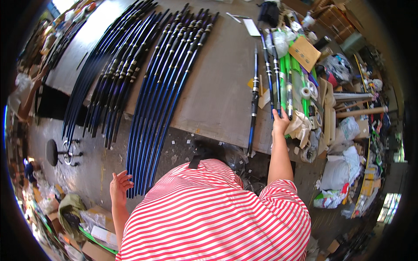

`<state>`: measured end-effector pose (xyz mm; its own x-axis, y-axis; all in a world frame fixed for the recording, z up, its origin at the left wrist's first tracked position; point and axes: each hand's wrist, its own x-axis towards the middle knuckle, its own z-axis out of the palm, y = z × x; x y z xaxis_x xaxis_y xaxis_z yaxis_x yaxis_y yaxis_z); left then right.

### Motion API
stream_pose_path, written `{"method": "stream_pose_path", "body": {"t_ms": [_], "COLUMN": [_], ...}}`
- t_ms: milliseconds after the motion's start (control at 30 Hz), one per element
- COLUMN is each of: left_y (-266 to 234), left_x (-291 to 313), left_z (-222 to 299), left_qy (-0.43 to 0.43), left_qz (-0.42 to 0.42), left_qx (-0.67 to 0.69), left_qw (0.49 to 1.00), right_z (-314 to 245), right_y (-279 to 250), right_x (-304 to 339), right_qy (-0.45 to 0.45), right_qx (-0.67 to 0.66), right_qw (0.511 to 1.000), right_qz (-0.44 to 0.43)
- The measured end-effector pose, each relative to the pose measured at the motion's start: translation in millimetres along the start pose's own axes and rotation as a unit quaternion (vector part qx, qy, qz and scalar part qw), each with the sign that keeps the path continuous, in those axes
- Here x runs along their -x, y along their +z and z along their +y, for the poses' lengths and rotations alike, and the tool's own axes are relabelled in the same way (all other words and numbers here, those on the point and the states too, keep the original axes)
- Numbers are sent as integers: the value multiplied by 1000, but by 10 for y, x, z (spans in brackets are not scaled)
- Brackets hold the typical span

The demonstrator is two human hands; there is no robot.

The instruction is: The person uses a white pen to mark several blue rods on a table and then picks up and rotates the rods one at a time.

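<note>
Out to the right, my right hand is closed at the near end of a dark blue fishing rod. A second fishing rod lies right alongside; whether my fingers also hold it I cannot tell. To the left of these lies a single black and blue fishing rod, apart from my hand. My left hand hangs low on the left, fingers apart and slightly bent, with nothing visible in it. Closest to it are the overhanging blue ends of a row of fishing rods.
More fishing rods lie bunched on the table farther left. Green tubes, tape rolls and a brown envelope crowd the right side. At far left is another person, near a wheeled stool. Paper scraps litter the floor.
</note>
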<state>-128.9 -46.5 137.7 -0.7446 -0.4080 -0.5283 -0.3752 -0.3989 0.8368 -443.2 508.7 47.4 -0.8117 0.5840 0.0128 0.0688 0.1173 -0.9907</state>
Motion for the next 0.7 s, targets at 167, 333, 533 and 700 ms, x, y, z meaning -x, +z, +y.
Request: {"method": "stream_pose_path", "body": {"t_ms": [167, 333, 533, 700], "left_y": [57, 218, 434, 452], "left_x": [189, 207, 93, 244], "left_z": [-181, -644, -1075, -1109], "left_qy": [-24, 111, 234, 265], "left_qz": [77, 158, 106, 139], "left_qx": [-57, -363, -739, -683], "left_qw": [995, 911, 622, 666], "right_z": [101, -553, -641, -251], "right_y": [-37, 405, 1803, 2978], "right_x": [-279, 4, 515, 729], "right_qy": [-136, -335, -248, 98], "right_qx": [415, 506, 293, 38], "right_qw": [899, 795, 875, 893], "right_qz": [39, 7, -294, -437]}}
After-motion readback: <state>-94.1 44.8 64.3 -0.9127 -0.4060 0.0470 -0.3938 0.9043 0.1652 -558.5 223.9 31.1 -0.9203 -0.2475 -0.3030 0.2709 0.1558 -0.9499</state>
